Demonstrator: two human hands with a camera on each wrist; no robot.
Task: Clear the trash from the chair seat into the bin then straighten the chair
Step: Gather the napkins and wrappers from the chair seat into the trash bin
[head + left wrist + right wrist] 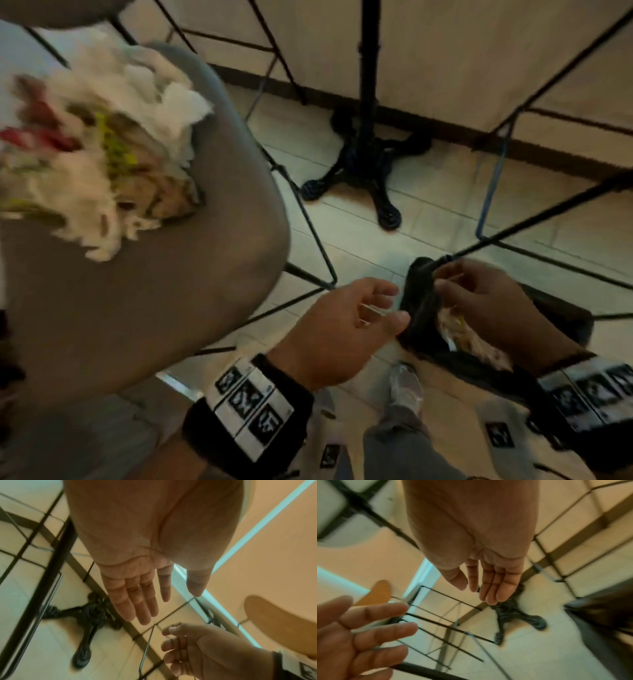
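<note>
Both hands sit over the bin [424, 308], a black-lined one on the floor just below and between them. Left hand [346, 325] is relaxed, fingers straight and spread, holding nothing; the wrist view confirms it. Right hand [493, 301] is directly above the bin mouth, fingers loosely extended, empty as far as the wrist view shows. The head view is blurred there, so I cannot rule out a scrap at the fingertips.

Paper scraps [459, 332] are already in the bin under the right palm. My read: hands are parked here because a load has gone in, not because anything is being gripped.

The main trash pile [102, 144], crumpled white tissue plus printed wrappers, is well up and to the left of the left hand, on the grey chair seat [154, 291]. So the clearing step is partial, and the chair isn't straightened yet.

Room:
- pale tiled floor [428, 212]
- black cast table base [366, 164] ahead of both hands
- thin black wire chair legs [308, 226] crossing near the bin, an obvious snag risk on the reach back to the seat
- dark skirting along a light wall
</note>
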